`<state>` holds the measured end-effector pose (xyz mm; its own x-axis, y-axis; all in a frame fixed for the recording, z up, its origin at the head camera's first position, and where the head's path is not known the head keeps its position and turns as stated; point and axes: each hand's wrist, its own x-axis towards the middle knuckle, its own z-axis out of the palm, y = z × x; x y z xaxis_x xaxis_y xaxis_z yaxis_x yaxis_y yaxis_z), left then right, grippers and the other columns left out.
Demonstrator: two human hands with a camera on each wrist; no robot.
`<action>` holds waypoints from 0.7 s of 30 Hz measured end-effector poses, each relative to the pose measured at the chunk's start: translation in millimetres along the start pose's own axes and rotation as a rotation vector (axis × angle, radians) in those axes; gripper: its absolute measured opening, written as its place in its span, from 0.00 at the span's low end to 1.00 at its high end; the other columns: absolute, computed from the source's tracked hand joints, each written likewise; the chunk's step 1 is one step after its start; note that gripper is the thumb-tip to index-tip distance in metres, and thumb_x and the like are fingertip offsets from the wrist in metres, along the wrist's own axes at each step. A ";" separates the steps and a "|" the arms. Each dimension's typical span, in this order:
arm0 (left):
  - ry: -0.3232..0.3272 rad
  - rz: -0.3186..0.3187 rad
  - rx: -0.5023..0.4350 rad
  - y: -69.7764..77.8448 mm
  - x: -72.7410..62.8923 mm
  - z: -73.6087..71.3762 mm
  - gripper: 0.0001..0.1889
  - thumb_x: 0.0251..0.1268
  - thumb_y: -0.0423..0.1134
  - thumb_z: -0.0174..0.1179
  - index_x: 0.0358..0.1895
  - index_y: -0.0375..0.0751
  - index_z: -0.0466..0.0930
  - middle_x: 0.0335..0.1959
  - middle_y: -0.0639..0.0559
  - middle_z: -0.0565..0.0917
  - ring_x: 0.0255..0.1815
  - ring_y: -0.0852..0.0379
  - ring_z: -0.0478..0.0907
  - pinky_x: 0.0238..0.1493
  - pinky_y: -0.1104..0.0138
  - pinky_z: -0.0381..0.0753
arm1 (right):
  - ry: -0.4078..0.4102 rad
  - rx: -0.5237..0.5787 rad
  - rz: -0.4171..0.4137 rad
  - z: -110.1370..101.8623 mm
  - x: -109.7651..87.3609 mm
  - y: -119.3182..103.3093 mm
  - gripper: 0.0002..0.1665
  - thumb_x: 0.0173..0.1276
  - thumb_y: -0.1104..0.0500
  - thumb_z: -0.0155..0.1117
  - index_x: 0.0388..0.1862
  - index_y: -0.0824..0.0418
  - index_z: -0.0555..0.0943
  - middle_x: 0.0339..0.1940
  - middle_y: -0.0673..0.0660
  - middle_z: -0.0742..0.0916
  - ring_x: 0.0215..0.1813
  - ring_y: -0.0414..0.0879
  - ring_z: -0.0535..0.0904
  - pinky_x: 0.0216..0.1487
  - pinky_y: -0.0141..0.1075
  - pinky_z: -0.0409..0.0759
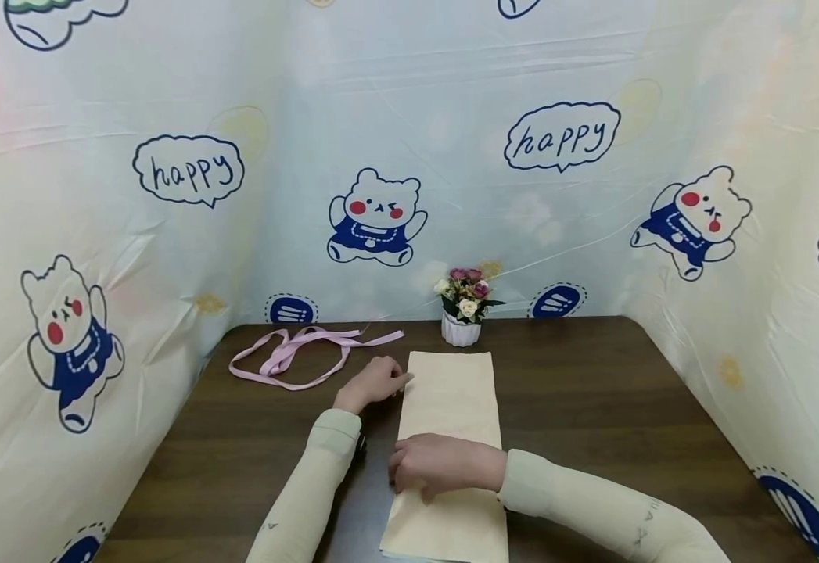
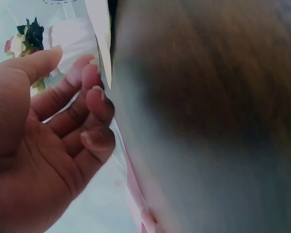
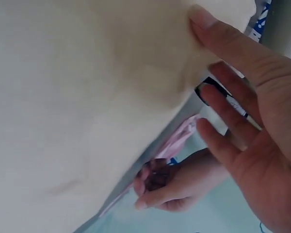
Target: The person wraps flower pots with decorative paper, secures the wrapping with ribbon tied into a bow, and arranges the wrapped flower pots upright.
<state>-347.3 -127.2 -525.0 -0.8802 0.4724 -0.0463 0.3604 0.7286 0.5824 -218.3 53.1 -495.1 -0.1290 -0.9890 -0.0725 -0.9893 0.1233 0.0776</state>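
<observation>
A long strip of folded cream cloth (image 1: 451, 399) lies lengthwise on the table, with a pale bluish layer peeking out at its near edge. By its far left edge is my left hand (image 1: 375, 381), fingers loosely bent and nothing between them in the left wrist view. My right hand (image 1: 444, 465) reaches across the nearer half of the cloth to its left edge. In the right wrist view the thumb (image 3: 223, 36) rests on the cloth's surface, while the other fingers (image 3: 228, 121) hang relaxed beyond the edge.
On the dark wooden table (image 1: 592, 414), a loose pink ribbon (image 1: 278, 361) lies at the back left. Behind the cloth's far end stands a white pot (image 1: 461, 332) of artificial flowers (image 1: 467, 293). A printed curtain (image 1: 451, 102) closes off the back and both sides.
</observation>
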 end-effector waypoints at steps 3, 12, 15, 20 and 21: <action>-0.021 -0.037 0.014 1.1 -1.5 -0.2 0.25 0.78 0.50 0.56 0.20 0.42 0.84 0.11 0.53 0.76 0.13 0.59 0.70 0.20 0.66 0.70 | 0.067 -0.038 -0.036 3.5 -5.4 0.6 0.24 0.44 0.55 0.84 0.44 0.43 0.90 0.53 0.43 0.88 0.54 0.39 0.80 0.57 0.27 0.76; -0.075 -0.089 0.017 8.0 -6.1 1.9 0.28 0.75 0.53 0.58 0.16 0.42 0.83 0.10 0.53 0.80 0.13 0.57 0.74 0.21 0.66 0.73 | 0.131 -0.031 -0.044 13.3 -16.9 1.6 0.24 0.51 0.61 0.77 0.49 0.44 0.89 0.60 0.43 0.86 0.61 0.39 0.80 0.64 0.28 0.74; -0.078 -0.067 0.000 8.2 -5.4 4.7 0.27 0.74 0.52 0.60 0.14 0.43 0.81 0.09 0.53 0.79 0.12 0.58 0.73 0.19 0.66 0.71 | 0.143 -0.033 -0.039 14.4 -18.8 1.7 0.25 0.52 0.61 0.76 0.50 0.45 0.89 0.60 0.43 0.86 0.62 0.39 0.80 0.65 0.28 0.73; -0.057 -0.027 -0.031 6.3 -2.6 6.9 0.25 0.71 0.48 0.64 0.12 0.44 0.78 0.07 0.56 0.75 0.10 0.60 0.67 0.17 0.68 0.67 | 0.149 -0.035 -0.034 14.6 -22.0 2.1 0.25 0.54 0.61 0.77 0.52 0.46 0.88 0.61 0.44 0.86 0.63 0.39 0.79 0.65 0.27 0.73; -0.052 -0.015 -0.038 5.6 -1.9 7.2 0.25 0.71 0.46 0.64 0.12 0.44 0.78 0.07 0.56 0.74 0.10 0.61 0.67 0.17 0.68 0.66 | 0.153 -0.028 -0.033 14.4 -22.4 2.1 0.24 0.54 0.61 0.77 0.52 0.46 0.88 0.61 0.44 0.86 0.63 0.39 0.79 0.65 0.27 0.73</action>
<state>-341.4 -120.5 -527.4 -0.8681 0.4869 -0.0969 0.3341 0.7173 0.6114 -218.5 76.7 -507.7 -0.0827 -0.9936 0.0766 -0.9903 0.0906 0.1052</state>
